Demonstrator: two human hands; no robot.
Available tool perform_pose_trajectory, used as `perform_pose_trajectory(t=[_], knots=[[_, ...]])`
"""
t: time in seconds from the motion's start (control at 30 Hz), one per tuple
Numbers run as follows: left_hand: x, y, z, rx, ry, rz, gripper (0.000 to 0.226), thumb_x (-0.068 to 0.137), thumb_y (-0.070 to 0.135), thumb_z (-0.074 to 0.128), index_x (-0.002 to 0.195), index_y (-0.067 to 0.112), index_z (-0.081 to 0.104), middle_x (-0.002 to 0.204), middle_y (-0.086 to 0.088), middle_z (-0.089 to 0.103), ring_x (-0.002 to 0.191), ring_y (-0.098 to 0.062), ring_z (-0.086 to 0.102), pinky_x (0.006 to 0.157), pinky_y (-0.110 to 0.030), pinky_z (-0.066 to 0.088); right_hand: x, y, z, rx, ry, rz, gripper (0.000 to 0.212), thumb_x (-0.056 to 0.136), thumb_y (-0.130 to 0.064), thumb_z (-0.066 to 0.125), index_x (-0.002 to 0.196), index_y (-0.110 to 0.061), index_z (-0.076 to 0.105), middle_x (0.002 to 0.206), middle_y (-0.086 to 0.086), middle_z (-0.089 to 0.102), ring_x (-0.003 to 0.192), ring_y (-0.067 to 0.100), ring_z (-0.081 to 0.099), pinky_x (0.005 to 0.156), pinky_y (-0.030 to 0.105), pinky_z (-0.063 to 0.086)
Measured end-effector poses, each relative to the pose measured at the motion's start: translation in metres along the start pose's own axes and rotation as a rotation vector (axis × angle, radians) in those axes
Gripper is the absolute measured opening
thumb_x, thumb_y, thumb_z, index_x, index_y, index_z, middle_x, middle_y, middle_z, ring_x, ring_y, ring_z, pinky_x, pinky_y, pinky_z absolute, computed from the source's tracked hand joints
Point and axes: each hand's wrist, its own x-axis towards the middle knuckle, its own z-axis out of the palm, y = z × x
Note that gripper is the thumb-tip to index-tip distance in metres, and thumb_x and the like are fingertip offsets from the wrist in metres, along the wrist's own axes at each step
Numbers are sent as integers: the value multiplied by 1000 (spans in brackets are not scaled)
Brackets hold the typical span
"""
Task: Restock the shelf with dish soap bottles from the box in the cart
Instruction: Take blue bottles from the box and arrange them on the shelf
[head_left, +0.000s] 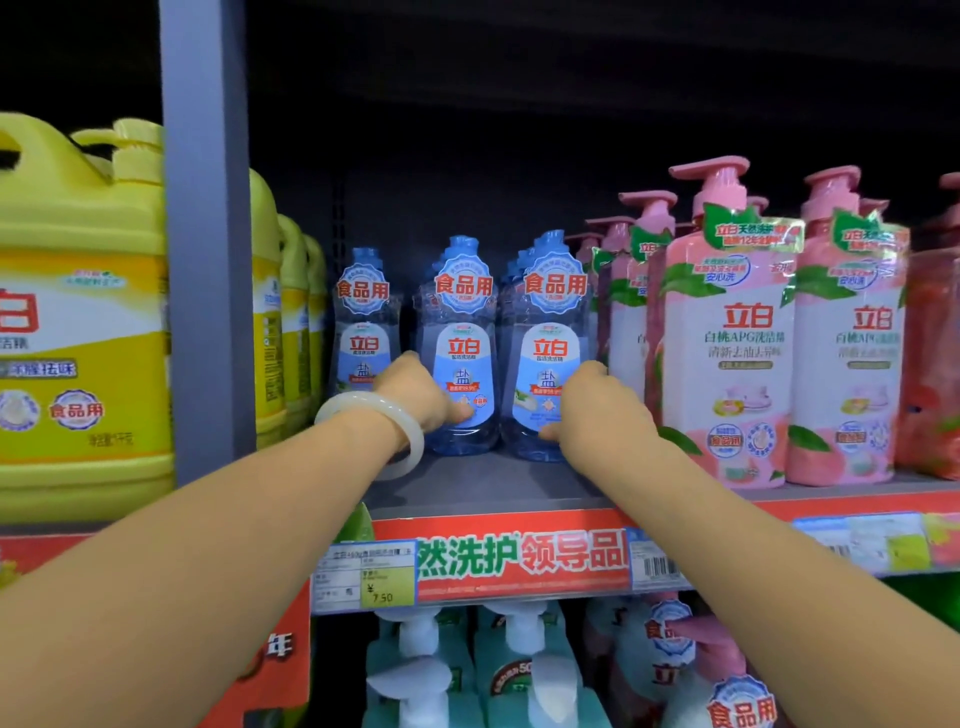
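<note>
Both hands curl round clear blue dish soap bottles on the shelf (483, 486), left hand (415, 392) on middle bottle (460, 332), right hand (602, 410) on right bottle (550, 332), set back from front edge, labels out, likely squaring the row.

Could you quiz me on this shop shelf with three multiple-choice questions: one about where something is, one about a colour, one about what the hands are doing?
1. The clear blue dish soap bottles stand
A. left of the pink pump bottles
B. right of them
C. below them

2. The large handled jugs are
A. pink
B. yellow
C. blue

3. The left hand and right hand
A. hang idle
B. each touch a blue bottle
C. hold a box

Answers:
1 A, the pink ones stand to their right.
2 B, yellow plastic.
3 B, one hand on each front bottle.
</note>
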Motion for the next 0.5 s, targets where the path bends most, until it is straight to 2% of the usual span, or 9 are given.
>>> perform_pose_trajectory(t=[0.07,0.17,0.27,0.37,0.5], knots=[[3,-2,1,-1,-9,-7,61,76,25,78,125,7,46,123,-12,58,110,-31,56,94,-45,50,5,3,-1,3,-36,10,63,87,-23,67,130,7,31,129,19,51,117,30,55,81,31,44],[6,-2,-1,7,-27,-15,61,76,24,77,125,8,46,124,-12,58,111,-32,56,95,-46,50,11,7,-3,64,-61,24,59,83,-22,72,124,3,39,126,18,55,115,31,56,77,30,41],[6,-1,-2,14,-46,-41,62,78,26,76,128,8,44,126,-13,56,112,-34,55,95,-47,49,9,7,-5,34,-68,5,57,84,-23,71,124,3,40,126,17,55,114,30,56,80,31,44],[2,0,-3,56,-47,-43,61,80,29,74,129,7,44,127,-13,56,112,-33,55,95,-45,49,3,7,-6,-28,-51,-39,49,87,-25,67,121,3,45,122,16,55,111,30,57,74,30,41],[-13,6,-7,183,-66,-25,51,86,35,66,123,4,50,122,-12,59,111,-32,57,96,-38,47,-5,8,-8,-121,-32,-88,41,90,-25,64,119,1,50,121,16,56,111,32,56,72,30,36]])
